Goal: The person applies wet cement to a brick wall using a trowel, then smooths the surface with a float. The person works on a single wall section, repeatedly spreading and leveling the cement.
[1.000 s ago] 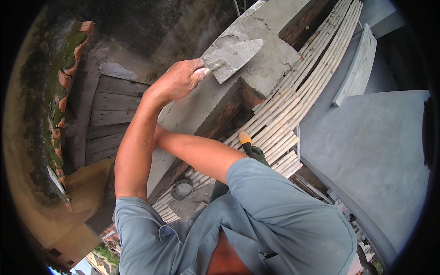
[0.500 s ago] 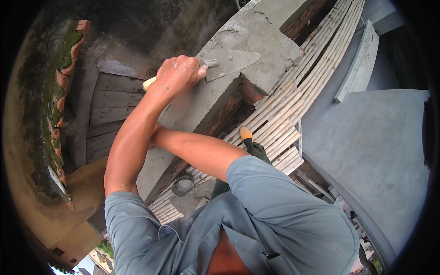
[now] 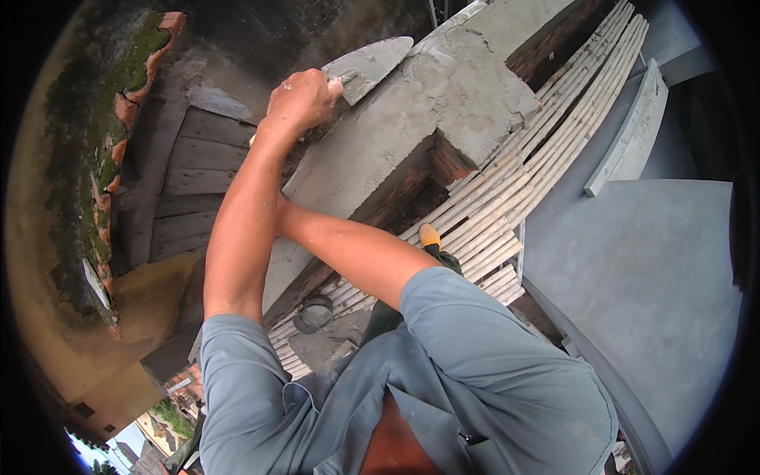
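My left hand point(image 3: 302, 101) is closed round the handle of a pointed trowel point(image 3: 370, 66). The trowel's broad grey blade is tilted up at the far edge of a wall top point(image 3: 443, 87) coated in wet grey mortar. A pale bit of the handle end shows by my left wrist. My right forearm point(image 3: 348, 245) crosses toward the left and passes behind my left forearm, which hides my right hand. Beside that crossing runs the smooth mortared strip of the wall, with a brick-lined recess point(image 3: 443, 162) cut into its near side.
Bamboo poles point(image 3: 483, 214) form a walkway along the wall, with a foot in a yellow-toed shoe point(image 3: 430, 235) on it. A bucket point(image 3: 314, 313) stands below my arms. Broken mossy roof tiles point(image 3: 125, 111) rise at left; a pale board point(image 3: 629, 131) leans at right.
The trowel blade has come up off the mortar and moved up and left toward the wall's far edge, its face turned. My left hand rose with it, and the view shifted slightly.
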`<state>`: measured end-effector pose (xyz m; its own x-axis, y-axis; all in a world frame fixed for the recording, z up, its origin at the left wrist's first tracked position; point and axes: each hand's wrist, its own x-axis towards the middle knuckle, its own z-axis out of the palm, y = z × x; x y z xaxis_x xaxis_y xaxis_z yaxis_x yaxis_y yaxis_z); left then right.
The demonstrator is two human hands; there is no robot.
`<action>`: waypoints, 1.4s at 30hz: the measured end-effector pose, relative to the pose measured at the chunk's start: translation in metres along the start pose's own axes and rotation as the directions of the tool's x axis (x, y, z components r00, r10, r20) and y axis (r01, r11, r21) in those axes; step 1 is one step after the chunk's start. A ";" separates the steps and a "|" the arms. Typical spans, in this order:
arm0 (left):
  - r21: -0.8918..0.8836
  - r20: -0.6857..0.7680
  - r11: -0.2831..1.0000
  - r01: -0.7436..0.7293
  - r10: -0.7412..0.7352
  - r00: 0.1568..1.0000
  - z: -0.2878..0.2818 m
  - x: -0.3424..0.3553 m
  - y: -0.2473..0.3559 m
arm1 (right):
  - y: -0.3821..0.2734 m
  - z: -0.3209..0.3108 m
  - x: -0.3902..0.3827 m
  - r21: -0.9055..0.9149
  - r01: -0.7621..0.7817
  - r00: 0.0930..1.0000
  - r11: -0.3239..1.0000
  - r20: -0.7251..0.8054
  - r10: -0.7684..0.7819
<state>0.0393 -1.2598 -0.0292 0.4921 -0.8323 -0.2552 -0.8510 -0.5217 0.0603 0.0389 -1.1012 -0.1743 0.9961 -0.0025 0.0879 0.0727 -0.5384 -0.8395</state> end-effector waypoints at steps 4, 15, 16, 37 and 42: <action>-0.091 -0.043 0.990 -0.111 0.107 0.993 0.015 -0.013 -0.006 | 0.000 -0.003 -0.011 0.025 0.034 0.998 0.999 -0.054 -0.032; 0.055 0.215 0.998 -0.014 0.002 0.977 -0.009 -0.022 -0.054 | -0.033 -0.030 -0.006 -0.195 -0.189 0.928 0.962 0.285 0.240; 0.018 0.208 1.000 -0.016 0.012 0.978 -0.012 -0.023 -0.056 | -0.034 -0.032 -0.006 -0.216 -0.184 0.918 0.959 0.311 0.246; -0.719 -0.178 0.600 0.352 -0.648 0.741 -0.025 -0.396 -0.285 | -0.046 -0.028 0.011 -0.453 -0.125 0.909 0.883 0.304 0.285; -0.916 -0.055 0.184 0.357 -0.938 0.344 0.046 -0.591 -0.323 | -0.054 -0.014 0.014 -0.522 -0.109 0.935 0.846 0.235 0.266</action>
<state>0.0149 -0.5910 0.0583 0.9770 0.1929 -0.0914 0.1866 -0.5646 0.8040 0.0481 -1.0837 -0.1207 0.9622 0.0526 -0.2671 -0.0733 -0.8948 -0.4403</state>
